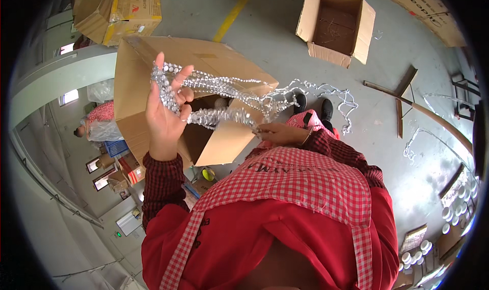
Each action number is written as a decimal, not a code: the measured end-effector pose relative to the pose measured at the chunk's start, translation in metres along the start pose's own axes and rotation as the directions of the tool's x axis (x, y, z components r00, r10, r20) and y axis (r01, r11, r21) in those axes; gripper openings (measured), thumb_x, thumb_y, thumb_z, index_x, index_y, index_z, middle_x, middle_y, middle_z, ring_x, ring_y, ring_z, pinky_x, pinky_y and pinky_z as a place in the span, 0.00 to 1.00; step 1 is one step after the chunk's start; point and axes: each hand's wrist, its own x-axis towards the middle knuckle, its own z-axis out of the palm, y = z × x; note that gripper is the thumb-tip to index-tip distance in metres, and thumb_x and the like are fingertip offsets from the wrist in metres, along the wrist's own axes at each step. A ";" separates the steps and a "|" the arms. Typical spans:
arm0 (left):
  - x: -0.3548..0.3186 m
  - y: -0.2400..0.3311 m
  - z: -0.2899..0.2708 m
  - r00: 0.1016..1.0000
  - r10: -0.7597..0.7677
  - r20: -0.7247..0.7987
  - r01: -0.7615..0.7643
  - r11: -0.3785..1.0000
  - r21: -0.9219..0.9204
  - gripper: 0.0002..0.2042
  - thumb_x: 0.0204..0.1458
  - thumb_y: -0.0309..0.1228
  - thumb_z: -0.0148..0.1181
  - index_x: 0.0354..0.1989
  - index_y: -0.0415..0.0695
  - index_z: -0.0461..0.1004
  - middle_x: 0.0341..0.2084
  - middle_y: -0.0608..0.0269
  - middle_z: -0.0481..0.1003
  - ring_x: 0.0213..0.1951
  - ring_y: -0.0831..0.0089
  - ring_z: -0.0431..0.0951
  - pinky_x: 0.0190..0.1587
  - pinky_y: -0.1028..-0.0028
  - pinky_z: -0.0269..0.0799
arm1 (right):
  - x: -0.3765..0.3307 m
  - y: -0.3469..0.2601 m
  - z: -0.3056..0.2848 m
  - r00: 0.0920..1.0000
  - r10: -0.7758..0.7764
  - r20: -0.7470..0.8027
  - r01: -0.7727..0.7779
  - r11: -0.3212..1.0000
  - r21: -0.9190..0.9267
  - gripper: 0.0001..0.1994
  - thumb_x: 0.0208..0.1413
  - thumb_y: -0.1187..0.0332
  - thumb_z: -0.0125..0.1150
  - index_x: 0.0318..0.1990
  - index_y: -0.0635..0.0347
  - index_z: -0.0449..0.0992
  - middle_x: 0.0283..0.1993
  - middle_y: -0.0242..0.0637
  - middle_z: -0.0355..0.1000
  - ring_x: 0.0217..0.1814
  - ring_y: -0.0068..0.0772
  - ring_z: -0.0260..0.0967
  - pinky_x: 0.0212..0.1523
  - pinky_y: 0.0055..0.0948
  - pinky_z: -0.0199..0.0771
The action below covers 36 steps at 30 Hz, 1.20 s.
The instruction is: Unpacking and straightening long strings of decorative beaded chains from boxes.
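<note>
Silver bead strings (219,117) are looped over the raised fingers of my left hand (165,111), which carries the bundle with fingers partly bent and apart. The strands stretch across to my right hand (282,133), whose fingers are closed on them near my apron. Further lengths hang past the right hand and trail toward the floor by my shoes. Beneath the strands stands a large open cardboard box (130,94), its dark inside partly hidden by the beads and a flap.
Another open cardboard box (333,27) with a few scraps inside sits on the grey floor ahead. At the right stands a wooden-armed frame (438,114) with strands hanging by it. White round containers (461,203) are at far right. Taped cartons (135,15) stand far left; a person (99,117) is beyond.
</note>
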 end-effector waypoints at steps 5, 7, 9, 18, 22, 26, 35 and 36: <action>-0.020 -0.005 0.024 0.997 0.068 -0.032 -0.070 0.996 -0.062 0.27 0.57 0.45 0.35 0.62 0.54 0.38 0.46 0.44 0.66 0.22 0.76 0.68 0.12 0.86 0.59 | -0.006 0.030 0.003 0.915 0.101 -0.391 0.123 0.852 0.509 0.17 0.53 0.62 0.49 0.45 0.67 0.64 0.48 0.43 0.60 0.45 0.35 0.62 0.41 0.30 0.65; -0.025 -0.007 0.031 0.997 0.064 -0.035 -0.066 0.996 -0.067 0.28 0.56 0.46 0.37 0.62 0.54 0.37 0.45 0.45 0.67 0.21 0.77 0.67 0.11 0.86 0.57 | -0.005 0.044 0.002 0.856 -0.087 -0.510 0.236 0.943 0.235 0.17 0.53 0.63 0.48 0.44 0.68 0.64 0.45 0.42 0.63 0.43 0.33 0.63 0.38 0.30 0.66; -0.032 -0.009 0.030 0.997 0.080 0.002 -0.079 0.990 -0.120 0.29 0.56 0.46 0.38 0.62 0.53 0.37 0.44 0.45 0.67 0.20 0.77 0.67 0.12 0.86 0.57 | 0.000 0.040 -0.001 0.718 0.564 -0.408 -0.016 0.599 0.800 0.16 0.53 0.63 0.48 0.44 0.66 0.64 0.35 0.38 0.67 0.38 0.29 0.66 0.34 0.29 0.67; -0.046 -0.027 0.047 0.997 0.042 0.070 -0.030 0.986 -0.164 0.31 0.55 0.46 0.40 0.62 0.54 0.33 0.46 0.44 0.65 0.16 0.75 0.68 0.10 0.84 0.61 | 0.009 0.072 0.005 0.499 0.710 -0.496 -0.437 0.701 0.564 0.25 0.47 0.49 0.52 0.30 0.70 0.74 0.23 0.49 0.70 0.27 0.36 0.69 0.32 0.33 0.67; -0.055 -0.031 0.045 0.993 0.078 0.088 -0.061 0.982 -0.180 0.32 0.54 0.46 0.41 0.62 0.55 0.33 0.46 0.42 0.65 0.15 0.74 0.69 0.10 0.84 0.62 | 0.006 0.029 -0.011 0.629 0.724 -0.282 -0.538 0.668 0.514 0.22 0.47 0.54 0.55 0.33 0.70 0.74 0.28 0.43 0.73 0.29 0.30 0.68 0.35 0.30 0.67; -0.056 -0.028 0.053 0.994 0.066 0.083 -0.048 0.979 -0.201 0.33 0.53 0.46 0.43 0.62 0.55 0.32 0.46 0.41 0.64 0.17 0.71 0.71 0.10 0.83 0.64 | -0.001 0.061 0.006 0.814 0.379 -0.441 -0.048 0.800 0.598 0.14 0.46 0.66 0.57 0.39 0.66 0.73 0.29 0.34 0.72 0.28 0.25 0.67 0.29 0.24 0.67; -0.057 -0.033 0.043 0.990 0.110 0.092 -0.089 0.974 -0.207 0.34 0.53 0.45 0.45 0.62 0.56 0.32 0.46 0.40 0.64 0.18 0.71 0.71 0.08 0.84 0.62 | -0.002 0.061 0.005 0.751 0.558 -0.355 -0.156 0.671 0.725 0.08 0.43 0.69 0.60 0.29 0.65 0.75 0.20 0.26 0.67 0.21 0.15 0.61 0.19 0.19 0.61; -0.058 -0.031 0.042 0.990 0.112 0.087 -0.092 0.974 -0.206 0.34 0.53 0.45 0.45 0.62 0.56 0.32 0.46 0.40 0.64 0.18 0.71 0.71 0.08 0.84 0.62 | -0.004 0.041 -0.003 0.756 0.547 -0.361 -0.142 0.674 0.725 0.09 0.43 0.69 0.60 0.30 0.65 0.76 0.21 0.27 0.68 0.22 0.16 0.62 0.21 0.19 0.62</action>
